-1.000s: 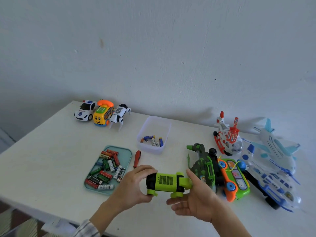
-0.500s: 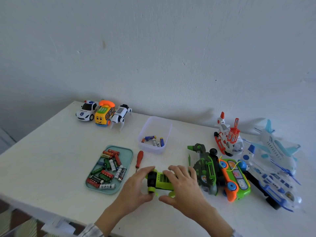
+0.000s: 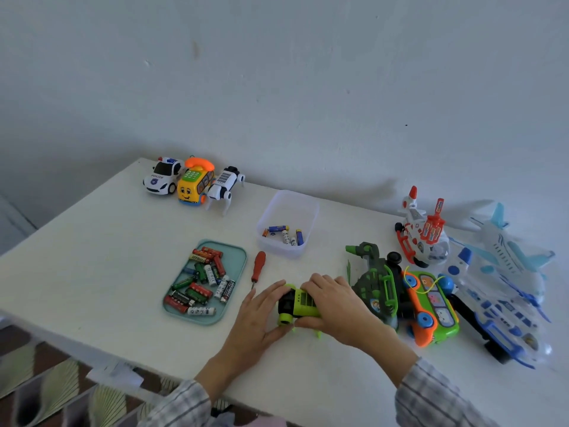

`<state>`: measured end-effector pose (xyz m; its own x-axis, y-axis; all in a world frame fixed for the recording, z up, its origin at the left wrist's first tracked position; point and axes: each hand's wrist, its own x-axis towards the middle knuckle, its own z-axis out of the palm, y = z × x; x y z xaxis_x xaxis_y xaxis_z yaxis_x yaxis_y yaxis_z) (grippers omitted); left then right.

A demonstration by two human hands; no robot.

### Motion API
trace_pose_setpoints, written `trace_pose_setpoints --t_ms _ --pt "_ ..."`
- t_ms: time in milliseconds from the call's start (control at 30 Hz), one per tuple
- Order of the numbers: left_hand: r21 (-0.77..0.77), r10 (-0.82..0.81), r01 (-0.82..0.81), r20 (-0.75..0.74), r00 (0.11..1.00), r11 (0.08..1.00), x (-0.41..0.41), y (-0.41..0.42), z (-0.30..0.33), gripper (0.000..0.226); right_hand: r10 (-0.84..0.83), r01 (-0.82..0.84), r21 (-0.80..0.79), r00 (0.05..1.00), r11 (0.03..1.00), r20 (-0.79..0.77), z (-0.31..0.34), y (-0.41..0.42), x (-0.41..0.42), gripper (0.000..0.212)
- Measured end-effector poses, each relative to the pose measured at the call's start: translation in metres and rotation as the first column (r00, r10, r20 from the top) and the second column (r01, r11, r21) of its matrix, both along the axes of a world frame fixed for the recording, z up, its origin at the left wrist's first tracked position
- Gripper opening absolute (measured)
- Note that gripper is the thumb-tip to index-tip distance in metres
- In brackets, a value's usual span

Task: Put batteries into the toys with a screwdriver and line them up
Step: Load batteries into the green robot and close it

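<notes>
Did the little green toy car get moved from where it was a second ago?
Yes. The green toy car has come down onto the table, and sits a bit nearer the red screwdriver, with the right hand now covering it.

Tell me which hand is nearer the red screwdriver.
Left. The left hand lies just below the red screwdriver tip; the right hand sits farther right, over the green toy.

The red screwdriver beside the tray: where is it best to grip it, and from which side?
Probably grip the thick red handle of the screwdriver from above. It lies flat with its thin tip toward the left hand, and bare table shows on both sides, between the battery tray and the clear box.
</notes>
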<state>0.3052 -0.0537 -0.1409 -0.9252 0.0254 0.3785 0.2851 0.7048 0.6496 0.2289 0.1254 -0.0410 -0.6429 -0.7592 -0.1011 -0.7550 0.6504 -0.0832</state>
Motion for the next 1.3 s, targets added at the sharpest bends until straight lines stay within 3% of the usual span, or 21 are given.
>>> trace_pose_setpoints --t_ms 400,667,1200,1300 --pt "-0.110 0.072 -0.071 0.006 0.997 0.991 0.001 0.001 -0.003 0.060 0.073 -0.073 -0.010 0.995 0.997 0.062 0.004 -0.003 -0.006 0.056" --pt "-0.198 0.117 -0.134 -0.094 0.989 0.971 0.000 0.004 -0.002 0.060 0.081 -0.082 0.017 0.996 0.996 0.041 0.005 -0.002 0.000 0.058" --pt "-0.223 0.111 -0.130 -0.095 0.989 0.966 0.002 0.005 0.003 0.061 0.019 -0.010 -0.056 0.985 0.998 0.173 0.009 0.000 -0.004 0.061" --pt "-0.212 0.108 -0.126 -0.098 0.989 0.969 0.003 0.005 0.004 0.061 0.035 -0.027 -0.074 0.994 0.997 0.101 0.007 0.008 -0.003 0.063"
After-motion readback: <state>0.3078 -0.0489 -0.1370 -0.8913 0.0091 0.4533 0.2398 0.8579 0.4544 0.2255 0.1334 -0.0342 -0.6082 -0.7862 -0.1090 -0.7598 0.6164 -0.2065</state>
